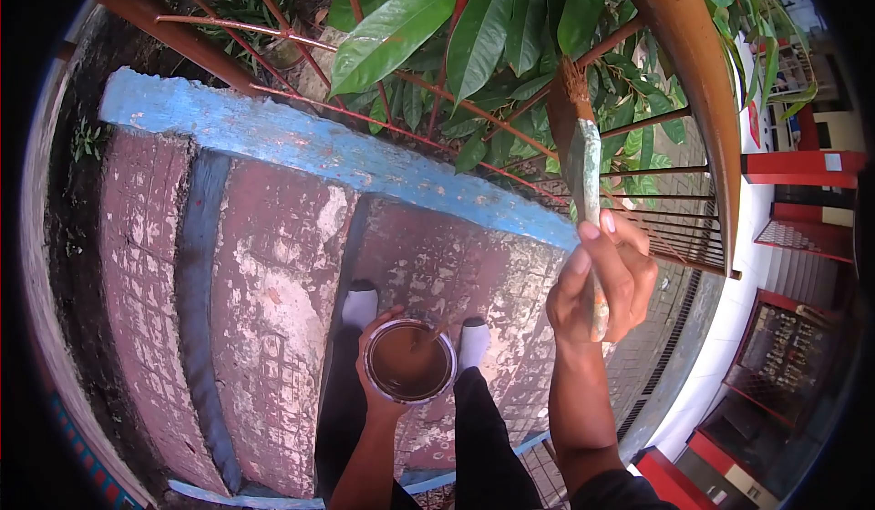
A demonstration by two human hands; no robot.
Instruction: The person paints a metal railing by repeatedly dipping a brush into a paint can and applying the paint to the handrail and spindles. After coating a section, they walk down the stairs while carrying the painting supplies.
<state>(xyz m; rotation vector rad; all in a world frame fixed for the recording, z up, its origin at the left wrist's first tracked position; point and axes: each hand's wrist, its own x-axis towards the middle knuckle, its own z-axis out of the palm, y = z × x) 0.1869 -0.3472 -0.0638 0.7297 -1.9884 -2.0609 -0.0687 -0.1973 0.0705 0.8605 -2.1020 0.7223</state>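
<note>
My right hand (606,282) is closed around the paint-stained handle of a paintbrush (588,168). The brush points up, its brown-coated bristles against a brown metal post of the fence (563,127). Down near my legs, my left hand (381,387) wraps round the side of a round paint can (410,360). Brown paint fills much of the can, and its pale rim is smeared with drips. Both hands are apart, the brush well above and right of the can.
Green leaves (492,36) crowd the fence bars around the brush. A thick brown rail (697,63) curves down at right. Below the fence runs a chipped blue ledge (319,150) above a worn maroon surface (264,282). Red-and-white building fronts (802,168) stand far right.
</note>
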